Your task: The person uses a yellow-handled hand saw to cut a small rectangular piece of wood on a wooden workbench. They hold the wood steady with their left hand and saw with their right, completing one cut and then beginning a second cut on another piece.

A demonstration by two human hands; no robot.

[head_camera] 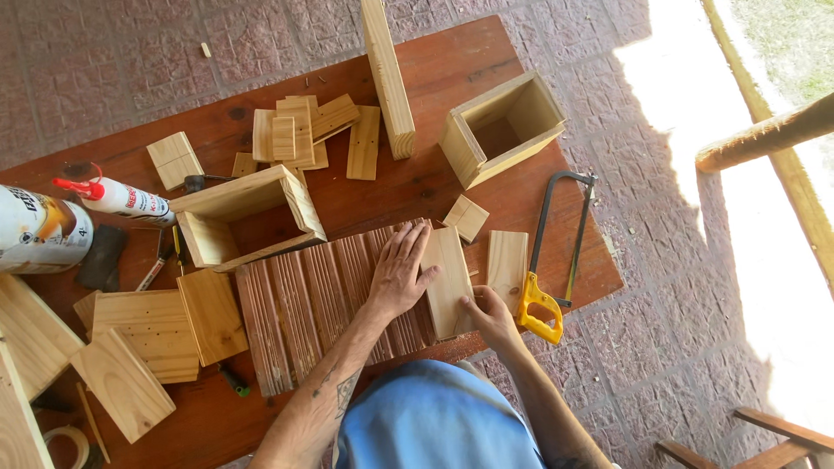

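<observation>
My left hand (401, 271) lies flat, fingers spread, across the right end of a dark ribbed wooden panel (304, 300) and onto a pale rectangular board (448, 282) standing beside it. My right hand (489, 314) pinches the lower right edge of that same board. A second pale board (507, 265) lies just right of it, and a small square block (466, 217) sits above. A hacksaw with a yellow handle (543, 306) rests at the table's right edge, next to my right hand.
Two open wooden boxes (248, 217) (502, 128) stand on the brown table (434, 69). A long plank (387, 74), a pile of offcuts (300, 130), a glue bottle (117, 198), a tin (39, 230) and flat boards (152, 334) fill the left side.
</observation>
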